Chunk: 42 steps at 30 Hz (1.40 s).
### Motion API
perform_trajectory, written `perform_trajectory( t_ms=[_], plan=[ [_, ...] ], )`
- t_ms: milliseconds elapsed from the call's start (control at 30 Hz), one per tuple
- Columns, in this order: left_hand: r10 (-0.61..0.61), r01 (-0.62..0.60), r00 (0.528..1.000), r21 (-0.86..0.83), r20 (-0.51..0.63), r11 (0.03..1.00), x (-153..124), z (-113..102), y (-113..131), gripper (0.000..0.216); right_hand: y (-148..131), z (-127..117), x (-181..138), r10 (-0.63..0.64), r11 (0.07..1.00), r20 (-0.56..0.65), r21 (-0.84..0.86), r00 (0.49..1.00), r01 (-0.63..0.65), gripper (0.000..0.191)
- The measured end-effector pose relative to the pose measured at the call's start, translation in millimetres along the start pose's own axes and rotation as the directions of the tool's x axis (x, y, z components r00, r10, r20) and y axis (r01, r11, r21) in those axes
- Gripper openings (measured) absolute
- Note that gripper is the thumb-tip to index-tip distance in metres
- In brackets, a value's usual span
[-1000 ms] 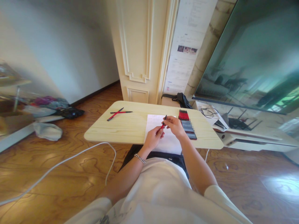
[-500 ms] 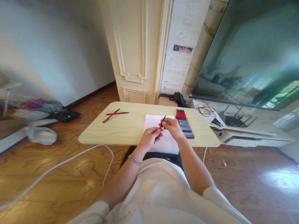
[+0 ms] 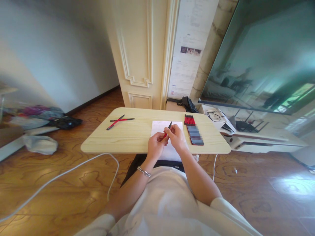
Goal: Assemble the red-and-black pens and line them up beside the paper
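Both hands grip one red and black pen (image 3: 168, 127) above a white sheet of paper (image 3: 169, 151) on the light wooden table (image 3: 128, 137). My left hand (image 3: 157, 146), with a metal bracelet on its wrist, closes round the pen's lower part. My right hand (image 3: 177, 137) pinches the pen higher up, near its black end, which points away from me. To the right of my hands lies a box of red pens (image 3: 193, 131). Two more pens (image 3: 119, 120) lie crossed at the table's far left.
A white cable (image 3: 73, 170) runs across the wooden floor at the left. Clothes and a bag (image 3: 49, 114) lie by the left wall. A large screen (image 3: 258, 55) stands on a low white unit (image 3: 265, 141) at the right. A cream panelled door (image 3: 140, 49) is behind the table.
The view has drifted a little to the right. Both hands keep hold of the pen and have drawn slightly closer to me over the paper.
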<state>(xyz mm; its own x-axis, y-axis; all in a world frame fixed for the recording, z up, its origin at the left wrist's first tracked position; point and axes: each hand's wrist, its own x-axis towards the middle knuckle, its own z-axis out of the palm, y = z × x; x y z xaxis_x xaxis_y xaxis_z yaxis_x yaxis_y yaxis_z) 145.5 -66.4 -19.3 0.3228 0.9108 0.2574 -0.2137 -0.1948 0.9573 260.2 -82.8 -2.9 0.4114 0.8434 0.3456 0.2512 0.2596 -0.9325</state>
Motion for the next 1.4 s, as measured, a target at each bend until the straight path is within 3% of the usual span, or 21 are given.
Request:
perform_trajectory(
  t_ms=[133, 300, 367, 467, 533, 700, 867, 1067, 1233, 1400],
  plan=[
    [-0.122, 0.133, 0.989, -0.145, 0.088, 0.980, -0.1, -1.4, 5.0, 0.032, -10.9, -7.7, 2.3, 0.021, 0.996, 0.079, 0.081, 0.997, -0.028, 0.036],
    [-0.172, 0.203, 0.973, -0.218, 0.152, 0.955, -2.8, -0.4, 5.0, 0.033, -21.7, -15.5, 3.8, -0.002, 0.975, 0.178, 0.219, 0.984, -0.038, 0.041],
    [-0.181, 0.203, 0.976, -0.195, 0.123, 0.960, -4.1, 1.1, 3.7, 0.032, -17.9, -13.8, 3.9, -0.006, 0.980, 0.138, 0.199, 0.990, -0.022, 0.036],
    [-0.183, 0.191, 0.981, -0.139, 0.069, 0.972, -5.6, 2.5, 2.6, 0.030, -8.8, -9.0, 2.6, 0.005, 0.994, -0.023, 0.113, 1.000, -0.002, 0.032],
    [-0.199, 0.210, 0.976, -0.140, 0.089, 0.968, -6.3, 2.5, 3.7, 0.030, -6.7, -7.8, 0.7, 0.015, 0.996, -0.073, 0.093, 0.997, -0.008, 0.033],
    [-0.222, 0.259, 0.958, -0.212, 0.184, 0.942, -8.0, 1.4, 8.7, 0.034, -14.9, -13.1, -1.7, 0.023, 0.946, 0.085, 0.322, 0.996, -0.049, 0.037],
    [-0.220, 0.249, 0.962, -0.188, 0.163, 0.950, -9.8, 3.5, 5.7, 0.033, -8.9, -14.3, 1.3, 0.036, 0.977, -0.098, 0.212, 0.995, -0.014, 0.032],
    [-0.240, 0.275, 0.955, -0.223, 0.172, 0.935, -9.9, 3.6, 3.7, 0.032, -7.5, -16.7, -0.8, 0.080, 0.936, 0.057, 0.339, 0.995, -0.095, 0.036],
    [-0.261, 0.289, 0.953, -0.203, 0.152, 0.936, -10.9, 4.6, 2.8, 0.031, -4.6, -17.1, 0.3, 0.093, 0.966, -0.097, 0.249, 0.991, -0.067, 0.030],
    [-0.254, 0.290, 0.951, -0.221, 0.178, 0.931, -11.2, 4.4, 1.8, 0.030, -8.0, -20.1, -1.4, 0.106, 0.946, 0.032, 0.306, 0.994, -0.110, 0.032]
  ],
)
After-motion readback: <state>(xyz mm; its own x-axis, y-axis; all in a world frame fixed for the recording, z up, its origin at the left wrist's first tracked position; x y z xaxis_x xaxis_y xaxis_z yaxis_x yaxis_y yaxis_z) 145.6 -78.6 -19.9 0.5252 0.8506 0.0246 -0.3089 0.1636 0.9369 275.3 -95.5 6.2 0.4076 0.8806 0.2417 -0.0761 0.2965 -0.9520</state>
